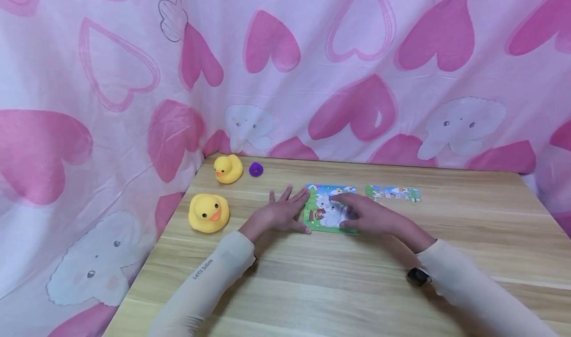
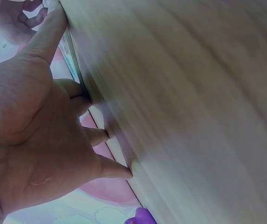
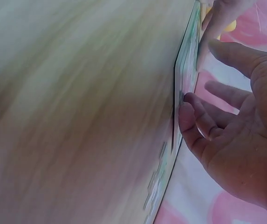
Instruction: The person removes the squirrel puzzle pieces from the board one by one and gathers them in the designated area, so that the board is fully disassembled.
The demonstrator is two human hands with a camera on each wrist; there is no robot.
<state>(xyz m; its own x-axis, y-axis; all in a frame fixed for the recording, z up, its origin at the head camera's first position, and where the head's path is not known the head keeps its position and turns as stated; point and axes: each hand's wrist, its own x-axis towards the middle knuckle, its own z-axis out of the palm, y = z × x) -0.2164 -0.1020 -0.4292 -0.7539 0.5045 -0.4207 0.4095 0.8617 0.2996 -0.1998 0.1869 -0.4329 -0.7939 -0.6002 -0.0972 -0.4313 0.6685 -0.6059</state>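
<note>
A small jigsaw puzzle board point(image 1: 329, 220) with a grey-white animal picture lies flat on the wooden table between the two hands. My left hand point(image 1: 285, 214) rests with spread fingers at its left edge, the thumb by the lower left corner; in the left wrist view its fingertips point(image 2: 124, 172) meet the tabletop. Over the board's right side is my right hand point(image 1: 372, 215), loosely bent, covering part of the picture. The right wrist view shows its lower fingertips point(image 3: 186, 112) right at the board's surface, the thumb raised. Several joined puzzle pieces point(image 1: 394, 193) lie just right of the board.
Two yellow rubber ducks, a larger one point(image 1: 208, 213) and another point(image 1: 228, 169) behind it, stand on the table's left side. A small purple duck point(image 1: 256, 169) sits beside the rear one. A pink heart-print curtain point(image 1: 276, 94) hangs along the back and left edges.
</note>
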